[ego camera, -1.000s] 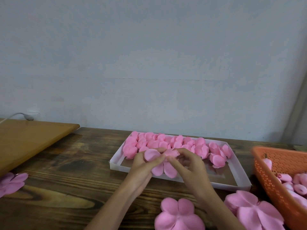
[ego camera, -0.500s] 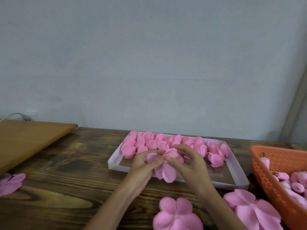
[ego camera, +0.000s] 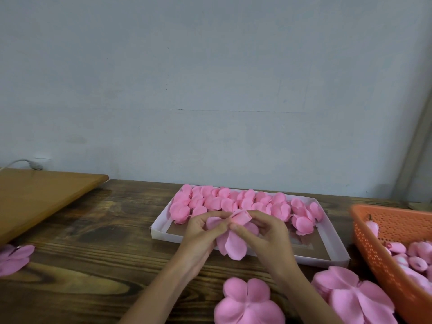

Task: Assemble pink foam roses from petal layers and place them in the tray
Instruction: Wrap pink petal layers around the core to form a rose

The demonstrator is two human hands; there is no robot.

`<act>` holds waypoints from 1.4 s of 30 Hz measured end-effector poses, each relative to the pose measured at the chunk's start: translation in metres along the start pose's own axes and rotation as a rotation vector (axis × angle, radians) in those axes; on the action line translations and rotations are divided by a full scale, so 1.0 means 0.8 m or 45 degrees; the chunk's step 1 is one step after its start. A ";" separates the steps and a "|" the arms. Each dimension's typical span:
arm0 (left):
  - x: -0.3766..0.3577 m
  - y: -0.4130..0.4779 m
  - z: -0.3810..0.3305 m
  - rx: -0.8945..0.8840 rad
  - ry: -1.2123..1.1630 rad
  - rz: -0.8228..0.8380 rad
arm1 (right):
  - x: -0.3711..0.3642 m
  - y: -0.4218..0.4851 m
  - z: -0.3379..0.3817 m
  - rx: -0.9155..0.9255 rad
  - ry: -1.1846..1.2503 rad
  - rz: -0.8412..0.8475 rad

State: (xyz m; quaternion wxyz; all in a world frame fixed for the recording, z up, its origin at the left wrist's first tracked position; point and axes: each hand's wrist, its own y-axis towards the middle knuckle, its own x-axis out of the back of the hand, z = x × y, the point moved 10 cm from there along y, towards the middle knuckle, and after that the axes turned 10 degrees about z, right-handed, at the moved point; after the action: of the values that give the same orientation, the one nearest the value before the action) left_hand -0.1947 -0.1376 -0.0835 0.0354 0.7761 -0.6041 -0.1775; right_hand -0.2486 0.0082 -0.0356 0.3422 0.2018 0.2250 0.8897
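Note:
A half-built pink foam rose point(ego camera: 233, 244) is held just above the near wall of the white tray point(ego camera: 161, 233). My left hand point(ego camera: 201, 237) pinches its left petals and my right hand point(ego camera: 268, 235) pinches its bud and right petals, fingertips almost meeting at the centre. Two petals hang down below the fingers. Several finished pink roses point(ego camera: 233, 202) fill the far rows of the tray. Flat petal layers lie on the table near me: one stack point(ego camera: 247, 302) between my forearms, another point(ego camera: 355, 298) to the right.
An orange perforated basket point(ego camera: 383, 249) with several pink rosebuds stands at the right edge. A loose petal layer point(ego camera: 14, 258) lies at the far left. A lighter wooden board point(ego camera: 39, 197) sits raised at the back left, with a white cable point(ego camera: 25, 163) behind it.
The petals have been drawn inward and downward around the bud, so the rose looks narrower. Both hands stay over the tray's near wall, fingertips closer together.

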 end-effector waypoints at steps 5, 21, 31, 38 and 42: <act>0.007 0.000 0.000 -0.004 -0.083 -0.010 | 0.015 0.000 -0.006 -0.032 0.158 -0.150; 0.004 -0.015 -0.032 -0.185 0.262 -0.192 | -0.005 -0.002 0.003 -0.088 -0.115 0.044; -0.013 -0.017 -0.054 -0.277 0.329 -0.032 | 0.006 -0.004 0.015 -0.086 -0.271 -0.059; -0.038 -0.022 -0.071 -0.344 0.349 0.149 | 0.016 -0.007 0.027 -0.004 -0.335 -0.206; -0.042 -0.021 -0.069 -0.368 0.312 0.145 | 0.018 -0.008 0.025 -0.020 -0.454 -0.208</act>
State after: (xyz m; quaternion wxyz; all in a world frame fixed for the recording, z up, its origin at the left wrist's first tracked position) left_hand -0.1686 -0.1101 -0.0287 0.2297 0.7432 -0.6064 -0.1645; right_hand -0.2445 0.0280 -0.0198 0.4492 0.3345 0.1694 0.8109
